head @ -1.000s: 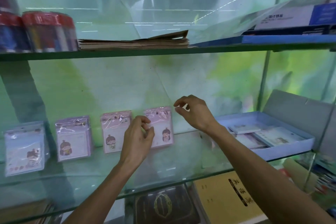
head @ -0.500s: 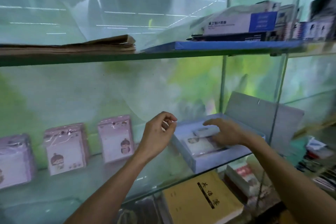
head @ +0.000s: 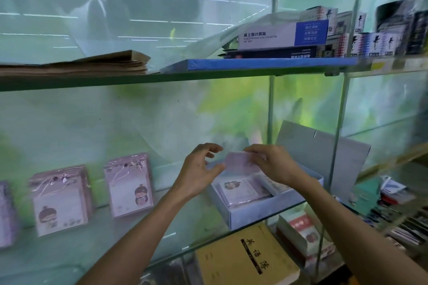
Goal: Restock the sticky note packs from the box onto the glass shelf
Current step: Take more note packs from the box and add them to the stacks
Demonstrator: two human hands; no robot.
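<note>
A pink sticky note pack (head: 238, 162), flat and rectangular in shiny crinkly plastic wrap, is being pinched by the right hand (head: 274, 164) at its right edge, just above the open box (head: 261, 214). It's being held upright-ish with its long axis running side to side, broad face toward the camera; it's a bit blurred, so any print isn't readable. The left hand (head: 199, 170) is being kept loose with fingers curled, right beside the pack's left edge; whether it's actually touching can't be told.

The box is pale blue cardboard, shallow, with its grey lid flap (head: 322, 146) standing up behind the right hand. More wrapped packs (head: 240, 191) are lying flat inside it, below both hands, cartoon face up.

Left of the left hand, two more packs (head: 128, 185) (head: 60, 200) are being leaned upright against the back wall, long axis vertical, cartoon girl at the bottom.

Everything's being carried by a clear glass shelf (head: 115, 245) with a greenish edge, backed by a mottled green-white wall. Under the hands, a yellow notebook (head: 245, 257) is being seen through the glass. Above them, an electronic calculator box (head: 282, 34) and a stack of brown paper (head: 92, 66) are sitting on the upper shelf.
</note>
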